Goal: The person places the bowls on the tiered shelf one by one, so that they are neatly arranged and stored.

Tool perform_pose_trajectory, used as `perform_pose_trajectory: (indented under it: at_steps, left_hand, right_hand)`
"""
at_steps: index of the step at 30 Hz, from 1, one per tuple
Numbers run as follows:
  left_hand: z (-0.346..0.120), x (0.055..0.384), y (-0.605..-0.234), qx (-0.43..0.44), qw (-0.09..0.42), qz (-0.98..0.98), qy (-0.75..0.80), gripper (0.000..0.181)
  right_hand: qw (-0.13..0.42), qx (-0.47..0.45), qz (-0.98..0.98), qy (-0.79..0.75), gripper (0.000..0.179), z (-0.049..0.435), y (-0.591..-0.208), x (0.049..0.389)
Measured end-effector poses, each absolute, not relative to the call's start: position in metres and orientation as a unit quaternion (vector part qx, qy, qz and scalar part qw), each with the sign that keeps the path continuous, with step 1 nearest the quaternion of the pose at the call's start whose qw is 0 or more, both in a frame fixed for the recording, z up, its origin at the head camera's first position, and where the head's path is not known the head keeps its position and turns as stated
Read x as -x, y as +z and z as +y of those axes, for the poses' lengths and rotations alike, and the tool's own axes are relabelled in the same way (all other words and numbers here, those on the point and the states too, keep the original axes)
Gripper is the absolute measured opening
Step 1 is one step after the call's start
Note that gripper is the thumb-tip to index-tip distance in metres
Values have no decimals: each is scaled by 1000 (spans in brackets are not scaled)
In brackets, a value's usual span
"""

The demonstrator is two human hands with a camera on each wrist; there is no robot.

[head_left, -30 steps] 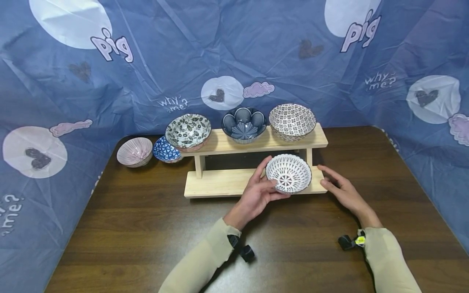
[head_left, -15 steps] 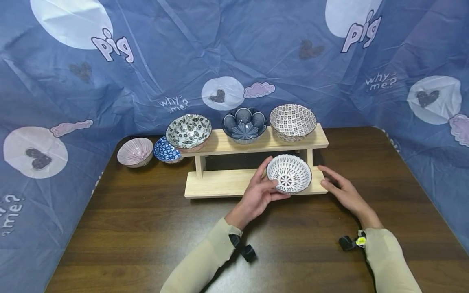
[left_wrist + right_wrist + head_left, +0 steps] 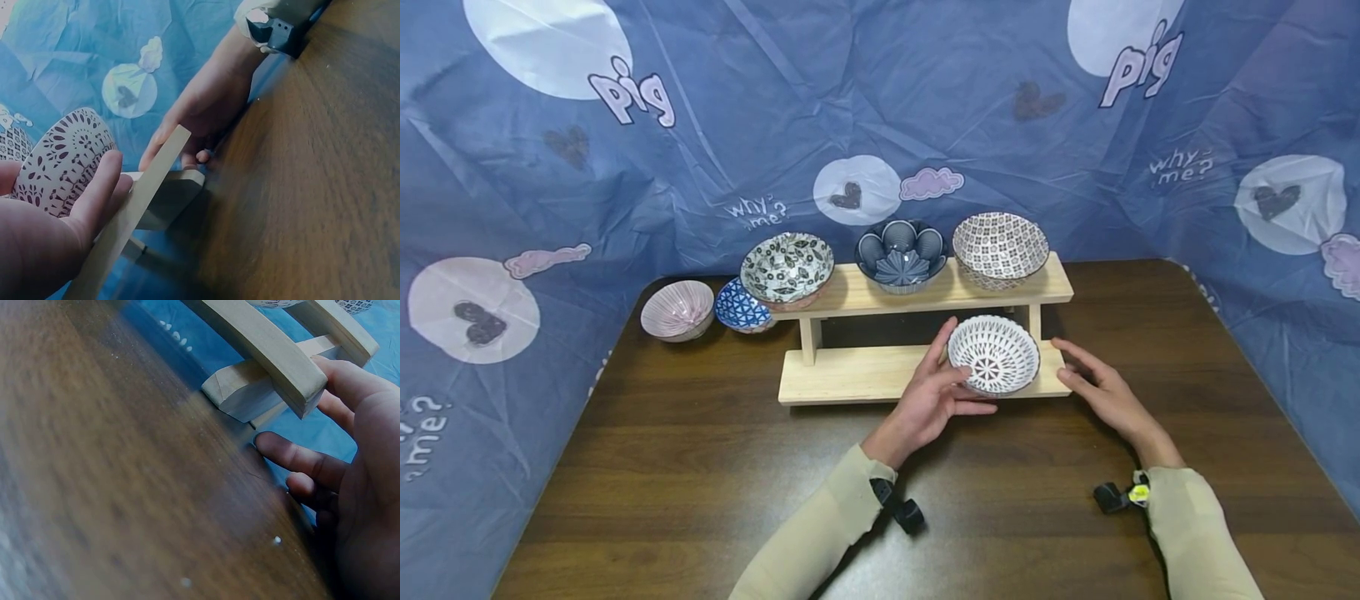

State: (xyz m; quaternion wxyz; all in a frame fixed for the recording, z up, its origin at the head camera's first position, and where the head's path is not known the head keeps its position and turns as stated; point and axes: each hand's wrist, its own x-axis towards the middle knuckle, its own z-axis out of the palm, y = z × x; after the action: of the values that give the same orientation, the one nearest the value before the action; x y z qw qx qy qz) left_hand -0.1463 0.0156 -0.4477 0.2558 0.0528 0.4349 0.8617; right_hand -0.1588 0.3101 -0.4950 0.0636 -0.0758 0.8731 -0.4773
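Observation:
My left hand (image 3: 928, 400) holds a small white bowl (image 3: 994, 354) with a dark petal-like pattern, thumb over the near rim and fingers along its outside. The bowl tilts toward the head camera over the right half of the lower shelf of a pale wooden two-tier stand (image 3: 842, 373). Its patterned outer wall (image 3: 65, 159) shows in the left wrist view. At the right end of that shelf is my right hand (image 3: 1108, 396), with thumb and forefinger against the board's end. In the right wrist view its other fingers (image 3: 300, 459) hang below the shelf board (image 3: 269, 353).
On the upper shelf stand a leaf-patterned bowl (image 3: 787, 268), a dark blue petal bowl (image 3: 901, 258) and a brown-patterned bowl (image 3: 1000, 248). A pink-striped bowl (image 3: 677, 311) and a blue-and-white bowl (image 3: 741, 308) sit on the brown table (image 3: 700, 467) at left. Blue printed cloth (image 3: 722, 100) hangs behind.
The lowest finger of the left hand has moved slightly away from the bowl's underside. The bowl, stand and right hand look almost unchanged.

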Motion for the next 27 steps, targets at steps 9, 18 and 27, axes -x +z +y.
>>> perform_pose_trajectory:
  at_steps: [9, 18, 27]
  left_hand:
    - [11, 145, -446, -59, 248, 468, 846, 85]
    - [-1, 144, -447, -69, 246, 470, 845, 81]
    - [-16, 142, -448, -77, 246, 473, 842, 75]
  right_hand:
    - [62, 74, 875, -474, 55, 310, -495, 159]
    - [59, 82, 872, -480, 55, 310, -496, 160]
    - [70, 73, 874, -474, 56, 312, -495, 160]
